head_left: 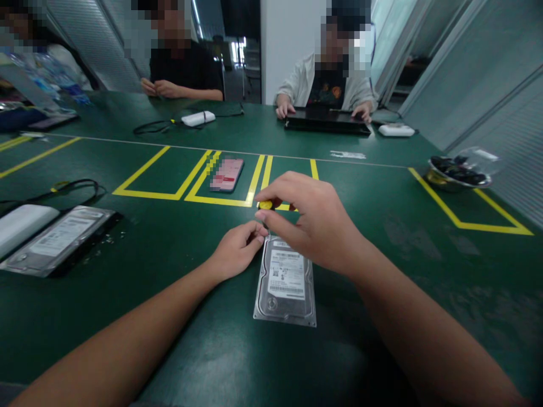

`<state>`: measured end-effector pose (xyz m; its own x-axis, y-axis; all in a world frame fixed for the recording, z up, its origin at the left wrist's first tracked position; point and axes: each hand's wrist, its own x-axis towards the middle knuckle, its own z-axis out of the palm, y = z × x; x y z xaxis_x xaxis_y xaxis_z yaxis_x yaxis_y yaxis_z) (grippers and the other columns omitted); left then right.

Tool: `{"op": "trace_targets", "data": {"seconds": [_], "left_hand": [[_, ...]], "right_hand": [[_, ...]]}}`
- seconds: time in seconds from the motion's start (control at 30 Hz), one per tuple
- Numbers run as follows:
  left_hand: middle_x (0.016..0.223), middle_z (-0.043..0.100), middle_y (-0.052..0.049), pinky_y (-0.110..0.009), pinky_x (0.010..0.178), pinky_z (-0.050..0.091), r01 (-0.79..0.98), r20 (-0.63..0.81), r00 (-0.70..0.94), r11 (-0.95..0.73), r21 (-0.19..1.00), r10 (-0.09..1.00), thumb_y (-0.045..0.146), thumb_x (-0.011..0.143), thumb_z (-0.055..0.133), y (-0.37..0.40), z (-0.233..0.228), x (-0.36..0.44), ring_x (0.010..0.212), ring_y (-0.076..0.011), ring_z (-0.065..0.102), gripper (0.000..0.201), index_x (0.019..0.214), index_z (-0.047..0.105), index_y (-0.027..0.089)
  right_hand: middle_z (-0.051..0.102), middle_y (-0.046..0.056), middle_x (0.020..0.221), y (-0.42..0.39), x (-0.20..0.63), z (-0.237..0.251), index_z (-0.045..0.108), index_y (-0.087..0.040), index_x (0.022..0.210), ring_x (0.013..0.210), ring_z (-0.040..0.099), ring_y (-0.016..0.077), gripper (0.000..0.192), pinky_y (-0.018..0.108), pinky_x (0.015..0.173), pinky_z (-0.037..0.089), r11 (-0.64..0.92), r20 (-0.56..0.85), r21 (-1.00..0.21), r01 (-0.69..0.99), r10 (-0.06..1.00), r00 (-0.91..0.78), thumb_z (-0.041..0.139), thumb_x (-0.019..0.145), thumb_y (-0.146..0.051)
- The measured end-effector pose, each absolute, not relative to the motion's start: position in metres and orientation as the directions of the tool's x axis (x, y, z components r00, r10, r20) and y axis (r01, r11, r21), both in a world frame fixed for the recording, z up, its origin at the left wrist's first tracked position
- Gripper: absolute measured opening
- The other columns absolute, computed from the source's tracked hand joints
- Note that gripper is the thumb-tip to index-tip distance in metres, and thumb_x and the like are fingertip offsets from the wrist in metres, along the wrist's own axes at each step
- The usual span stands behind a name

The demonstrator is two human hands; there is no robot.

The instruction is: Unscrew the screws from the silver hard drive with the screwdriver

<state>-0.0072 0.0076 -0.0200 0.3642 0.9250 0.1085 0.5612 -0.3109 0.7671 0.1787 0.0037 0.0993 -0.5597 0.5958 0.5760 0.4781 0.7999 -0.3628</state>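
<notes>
A silver hard drive [286, 277] with a white label lies flat on the green table in front of me. Over its far left corner, my right hand [311, 217] grips a screwdriver [265, 205] by its yellow-topped handle, thumb and fingers closed around it. The screwdriver stands roughly upright, its lower end reaching down toward that corner. My left hand [240, 249] rests on the table beside the drive, fingertips pinched together at the same corner near the screwdriver's tip. Whatever those fingertips hold is too small to make out.
Another hard drive [59, 240] lies at the left, beside a white box [25, 226] and a black cable. A phone [228, 174] sits within yellow tape marks. A metal bowl [458, 172] of dark items stands right. Across the table, a person handles a black panel [326, 120].
</notes>
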Motion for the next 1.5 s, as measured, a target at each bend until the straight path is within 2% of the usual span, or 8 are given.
{"op": "trace_targets", "data": {"seconds": [0.27,0.97,1.5], "left_hand": [[0.08,0.061,0.002,-0.029,0.069,0.041,0.547,0.102,0.369,-0.304,0.78,0.924,0.022,0.089,0.052,0.007,-0.016,-0.005,0.073,-0.0153,0.056,0.009,0.09,0.059,0.018],[0.08,0.061,0.001,-0.028,0.067,0.04,0.55,0.084,0.36,-0.284,0.786,0.929,0.024,0.089,0.053,0.006,-0.012,-0.003,0.072,-0.0144,0.054,0.009,0.09,0.058,0.017],[0.081,0.062,0.0,-0.028,0.068,0.042,0.558,0.077,0.358,-0.279,0.782,0.931,0.026,0.089,0.052,0.006,-0.014,-0.004,0.074,-0.0155,0.057,0.012,0.093,0.059,0.017]], "right_hand": [[0.068,0.004,0.093,0.004,0.185,0.103,0.068,-0.015,0.098,0.084,0.06,0.0159,0.015,0.028,0.077,0.042,0.77,0.613,-0.318,0.554,0.612,-0.499,0.059,0.09,-0.023],[0.067,0.003,0.091,0.008,0.184,0.097,0.067,-0.015,0.096,0.081,0.06,0.0147,0.012,0.027,0.076,0.043,0.773,0.639,-0.328,0.543,0.605,-0.474,0.061,0.089,-0.023],[0.065,0.002,0.086,0.002,0.192,0.112,0.063,-0.015,0.091,0.078,0.059,0.0144,0.007,0.026,0.072,0.041,0.713,0.5,-0.331,0.618,0.688,-0.526,0.061,0.086,-0.019]]}}
